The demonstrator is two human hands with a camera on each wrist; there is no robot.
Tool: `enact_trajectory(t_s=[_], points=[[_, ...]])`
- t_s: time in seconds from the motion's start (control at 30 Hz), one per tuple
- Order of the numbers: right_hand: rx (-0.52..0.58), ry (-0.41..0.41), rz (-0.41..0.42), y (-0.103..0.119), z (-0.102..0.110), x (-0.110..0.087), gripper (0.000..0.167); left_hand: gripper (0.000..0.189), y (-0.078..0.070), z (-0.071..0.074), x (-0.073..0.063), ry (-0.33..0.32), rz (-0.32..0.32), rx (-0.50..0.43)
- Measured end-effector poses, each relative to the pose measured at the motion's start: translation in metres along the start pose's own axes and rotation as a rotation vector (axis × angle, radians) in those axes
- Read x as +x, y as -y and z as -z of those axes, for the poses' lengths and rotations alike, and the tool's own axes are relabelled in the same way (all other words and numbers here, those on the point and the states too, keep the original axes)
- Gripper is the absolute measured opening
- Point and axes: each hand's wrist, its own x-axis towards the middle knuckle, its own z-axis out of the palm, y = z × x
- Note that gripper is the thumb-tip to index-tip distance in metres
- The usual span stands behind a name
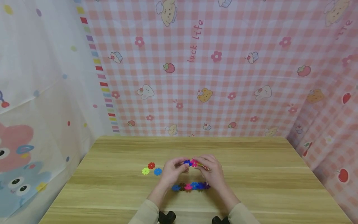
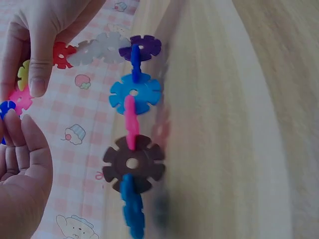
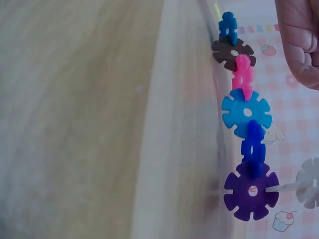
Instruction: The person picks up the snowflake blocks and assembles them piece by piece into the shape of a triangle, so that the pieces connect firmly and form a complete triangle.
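A chain of slotted plastic snowflake discs bends round in a U between the hands. Its near row holds a blue disc [image 1: 176, 187], a brown disc [image 2: 133, 163], a pink disc [image 3: 242, 77], a light blue disc [image 3: 246, 112], a dark blue disc and a purple disc [image 3: 251, 191]. Whitish discs [image 2: 102, 49], a red disc [image 2: 63, 55], a yellow disc and another pink disc [image 1: 194, 163] follow on the far side. My left hand [image 1: 170, 171] pinches a dark blue disc [image 1: 187, 163] at the far end. Beside it, my right hand [image 1: 213, 170] grips the chain near that pink disc, its fingers hiding part of it.
Left of my hands lie three loose discs on the wooden table [image 1: 112, 193]: a red one [image 1: 151, 165], a yellow-green one [image 1: 145, 171] and a blue one [image 1: 158, 171]. A pink checked curtain [image 1: 195, 109] hangs behind the table's far edge.
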Motion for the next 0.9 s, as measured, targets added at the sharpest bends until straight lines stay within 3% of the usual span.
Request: enact_trajectory(t_s=[0.27,0.47,0.8,0.9], points=[[0.002,0.043,-0.064,-0.001,0.002,-0.001,0.042,0.024,-0.004,0.001,0.003,-0.002,-0.001,0.141],[-0.034,0.098,-0.098,0.000,0.001,-0.002,0.040,0.023,-0.003,0.004,0.002,-0.011,-0.054,0.258],[-0.018,0.065,-0.010,0.002,-0.005,0.006,0.027,0.025,-0.002,0.005,0.003,-0.001,-0.099,0.251],[-0.030,0.034,0.015,0.000,-0.007,0.006,0.028,0.028,-0.011,0.005,-0.001,-0.012,-0.109,0.240]])
